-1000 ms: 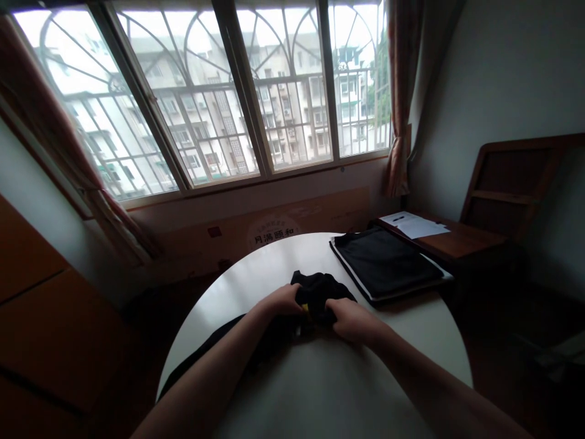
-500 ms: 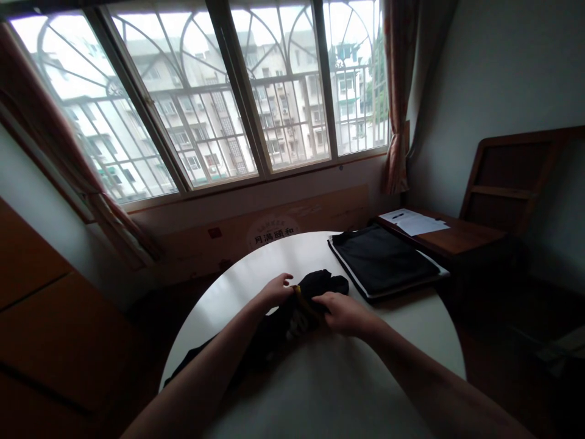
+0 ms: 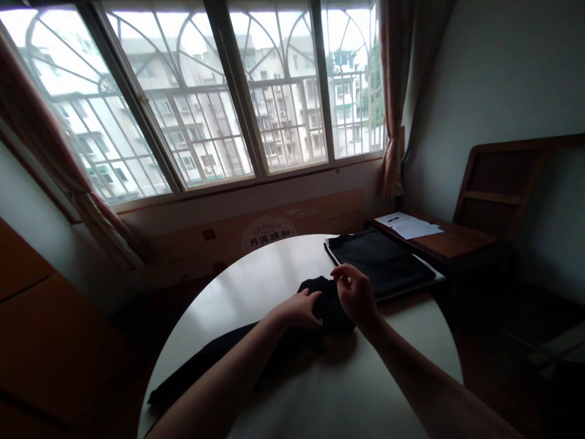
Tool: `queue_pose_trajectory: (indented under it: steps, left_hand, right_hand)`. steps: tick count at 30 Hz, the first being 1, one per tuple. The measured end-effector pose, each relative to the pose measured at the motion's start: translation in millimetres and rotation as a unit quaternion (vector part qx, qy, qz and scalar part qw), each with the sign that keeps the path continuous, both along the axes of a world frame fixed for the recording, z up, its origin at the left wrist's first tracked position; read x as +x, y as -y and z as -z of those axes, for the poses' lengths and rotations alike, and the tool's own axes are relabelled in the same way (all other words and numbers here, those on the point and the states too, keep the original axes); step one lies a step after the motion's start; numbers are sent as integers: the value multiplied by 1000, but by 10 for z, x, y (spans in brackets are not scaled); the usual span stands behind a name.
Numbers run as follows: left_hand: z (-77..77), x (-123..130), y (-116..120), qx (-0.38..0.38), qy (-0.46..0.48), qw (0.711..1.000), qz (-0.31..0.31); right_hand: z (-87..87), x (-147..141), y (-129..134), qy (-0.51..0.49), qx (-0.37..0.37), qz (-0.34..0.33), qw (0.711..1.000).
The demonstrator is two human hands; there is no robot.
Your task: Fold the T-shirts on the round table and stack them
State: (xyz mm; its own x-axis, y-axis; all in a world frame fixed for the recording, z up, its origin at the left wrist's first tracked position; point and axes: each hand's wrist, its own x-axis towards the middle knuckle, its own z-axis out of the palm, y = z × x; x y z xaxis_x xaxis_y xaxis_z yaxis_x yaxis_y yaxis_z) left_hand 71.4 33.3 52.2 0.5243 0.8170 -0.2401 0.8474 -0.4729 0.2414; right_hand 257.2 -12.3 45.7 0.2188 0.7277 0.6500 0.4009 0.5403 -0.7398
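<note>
A black garment (image 3: 205, 356) lies across the white round table (image 3: 247, 277), one long part stretching to the left under my left forearm. Its other end is bunched up between my hands, with a small bit of yellow showing. My left hand (image 3: 299, 308) is closed over the bunched cloth, thumb and fingers around it. At the right side of the bunch, my right hand (image 3: 355, 296) has its fingers curled in a pinch on the cloth. The exact kind of garment cannot be told.
Folded dark cloth (image 3: 388, 262) with a white edge lies at the table's right back, just beyond my right hand. Behind it stands a wooden side table (image 3: 466, 244) with papers (image 3: 415, 227) and a pen. A wooden cabinet (image 3: 50, 341) is at left, a barred window behind.
My left hand has moved right and down onto the bunched cloth. My right hand has risen and turned, fingers curling. The yellow band and white print are now mostly hidden.
</note>
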Motion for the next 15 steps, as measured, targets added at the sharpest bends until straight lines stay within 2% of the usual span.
queue_pose_trajectory:
  steps: [4, 7, 9, 12, 15]
  left_hand:
    - [155, 21, -15, 100, -8, 992, -76]
    - [204, -203, -123, 139, -6, 982, -131]
    - [147, -479, -218, 162, -22, 969, -185]
    - [-64, -953, -335, 214, -54, 940, -259]
    - [-262, -1283, -386, 262, -80, 918, -287]
  right_hand:
    - [10, -26, 10, -31, 2, -17, 999]
    - [42, -57, 22, -29, -1, -40, 999]
    - [68, -81, 31, -13, 1, -55, 998]
    - [86, -105, 42, 24, 5, -71, 997]
    - [72, -106, 48, 57, 6, -81, 995]
